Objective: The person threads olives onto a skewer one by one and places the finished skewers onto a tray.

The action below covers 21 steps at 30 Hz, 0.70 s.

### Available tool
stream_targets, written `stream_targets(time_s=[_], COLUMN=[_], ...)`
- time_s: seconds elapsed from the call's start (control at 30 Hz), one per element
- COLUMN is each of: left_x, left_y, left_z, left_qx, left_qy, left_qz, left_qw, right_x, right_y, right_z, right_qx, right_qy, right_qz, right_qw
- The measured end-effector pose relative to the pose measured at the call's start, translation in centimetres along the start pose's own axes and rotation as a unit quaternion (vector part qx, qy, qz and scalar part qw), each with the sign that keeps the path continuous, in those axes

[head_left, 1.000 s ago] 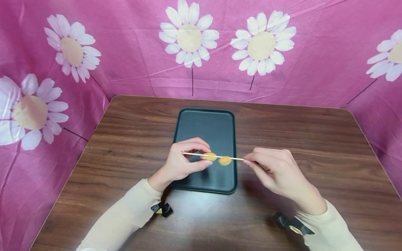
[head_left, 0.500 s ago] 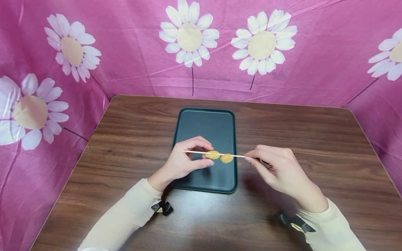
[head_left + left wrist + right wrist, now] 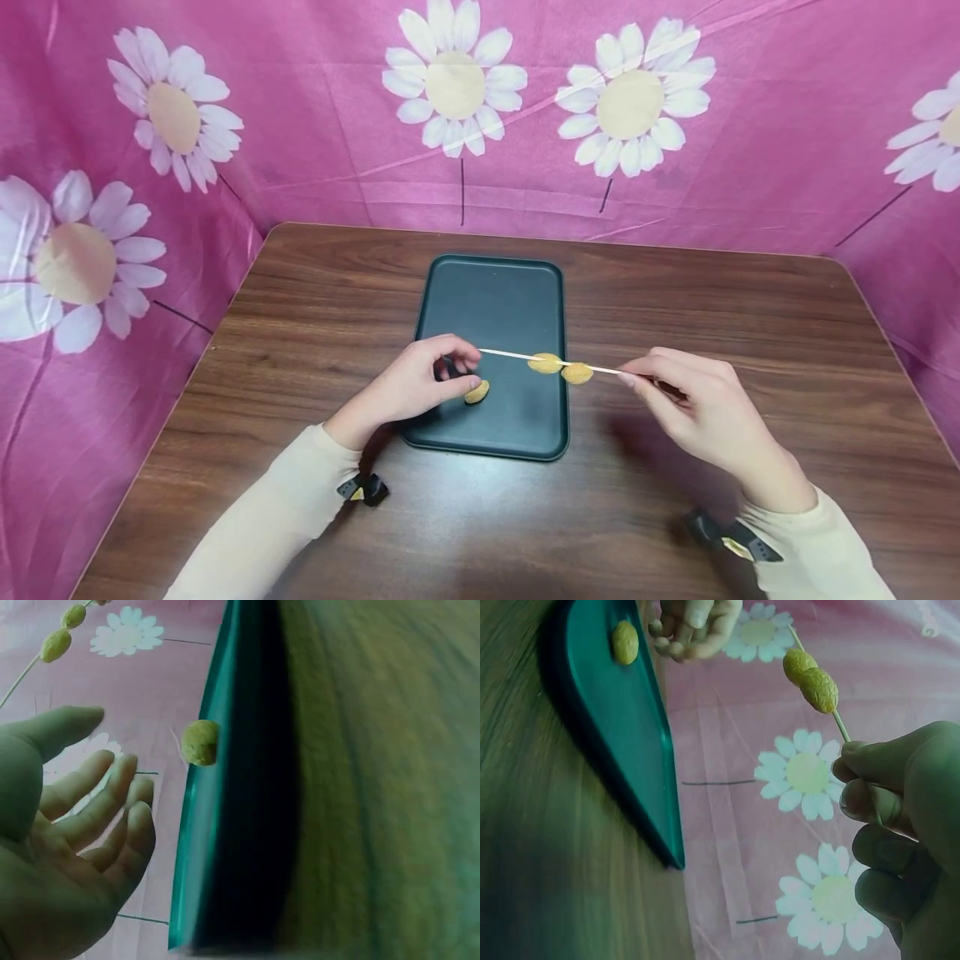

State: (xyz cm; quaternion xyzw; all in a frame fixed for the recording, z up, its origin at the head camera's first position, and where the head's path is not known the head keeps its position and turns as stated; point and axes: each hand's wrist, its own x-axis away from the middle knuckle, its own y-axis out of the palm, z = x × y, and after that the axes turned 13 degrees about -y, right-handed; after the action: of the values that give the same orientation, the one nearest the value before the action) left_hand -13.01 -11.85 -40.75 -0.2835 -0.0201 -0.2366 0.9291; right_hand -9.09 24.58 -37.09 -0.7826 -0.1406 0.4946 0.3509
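My right hand (image 3: pixel 701 408) pinches one end of a thin wooden skewer (image 3: pixel 507 354) between thumb and fingers. Two wrinkled, yellow-brown oval balls (image 3: pixel 820 690) are threaded on it side by side, held above the right edge of a dark green tray (image 3: pixel 495 300). The skewer's bare tip points left, close to my left fingertips in the head view. My left hand (image 3: pixel 82 840) holds nothing; its thumb and fingers are spread apart in the left wrist view. A third similar ball (image 3: pixel 477 392) lies on the tray, partly behind the left thumb in the head view.
The tray lies on a brown wood-grain table (image 3: pixel 712 317). Behind and along the sides hangs a pink cloth (image 3: pixel 322 125) printed with large white daisies. Each sleeve carries a black wrist camera (image 3: pixel 363 489).
My left hand has let go of the inner ball and drawn left and slightly down. My right hand has carried the skewer with both balls to the right. The third ball has come into view.
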Motion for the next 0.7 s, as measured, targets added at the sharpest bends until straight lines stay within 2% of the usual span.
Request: stream_targets(time_s=[0.2,0.4,0.7], left_x=[0.2,0.0,-0.4], left_y=[0.0,0.7,2.0], left_z=[-0.6,-1.4,-0.6], left_qx=[-0.055,-0.096,-0.178], left_qy=[-0.026,-0.011,-0.03], left_qz=[-0.008,-0.016,0.005], left_qw=[0.9981,0.9952,0.9835], right_x=[1.1,2.0,3.3], right_y=[-0.2,-0.4,-0.1], right_z=[0.3,0.4,0.6], right_qx=[0.001,0.001,0.005], right_qy=[0.023,0.056,0.069], right_qz=[-0.009,-0.025,-0.028], right_qw=[0.9997,0.9981,0.9972])
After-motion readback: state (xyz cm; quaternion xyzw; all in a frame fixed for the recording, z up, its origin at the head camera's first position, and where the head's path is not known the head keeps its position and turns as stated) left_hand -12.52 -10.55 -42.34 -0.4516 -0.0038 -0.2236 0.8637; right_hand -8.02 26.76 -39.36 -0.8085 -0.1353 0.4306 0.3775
